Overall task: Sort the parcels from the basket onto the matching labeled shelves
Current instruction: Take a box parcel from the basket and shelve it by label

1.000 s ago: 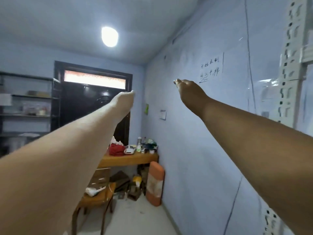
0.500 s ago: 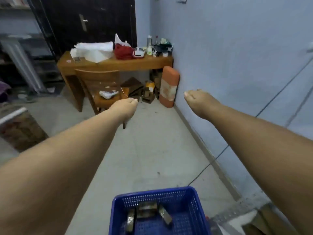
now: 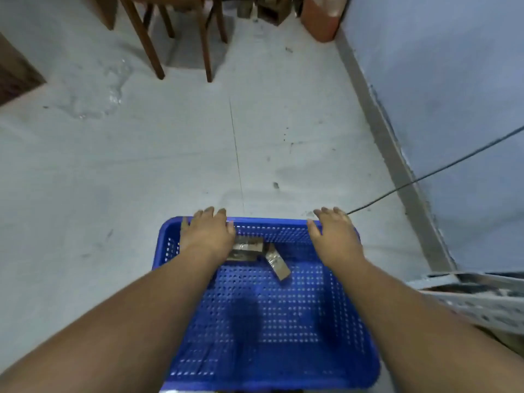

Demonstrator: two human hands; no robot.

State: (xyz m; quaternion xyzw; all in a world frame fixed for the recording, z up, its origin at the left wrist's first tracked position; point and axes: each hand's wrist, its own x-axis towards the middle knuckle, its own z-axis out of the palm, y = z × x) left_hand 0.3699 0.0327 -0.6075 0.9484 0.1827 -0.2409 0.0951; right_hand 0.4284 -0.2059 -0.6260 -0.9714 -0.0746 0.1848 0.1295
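Parcels (image 3: 246,248) lie crosswise at the basket's (image 3: 272,330) far end, just right of my empty, flat left hand (image 3: 208,232); my right hand (image 3: 334,236), likewise spread, is farther.

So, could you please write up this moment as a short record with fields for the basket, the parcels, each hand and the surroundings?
basket: blue perforated basket on the grey floor
parcels: two taped brown parcels visible, flat parcel and tilted parcel, at the far end inside
left hand: left hand, fingers extended over the far rim, holding nothing
right hand: right hand, fingers extended over the far rim, holding nothing
surroundings: wooden chair legs beyond; blue wall on the right; metal shelf edge lower right
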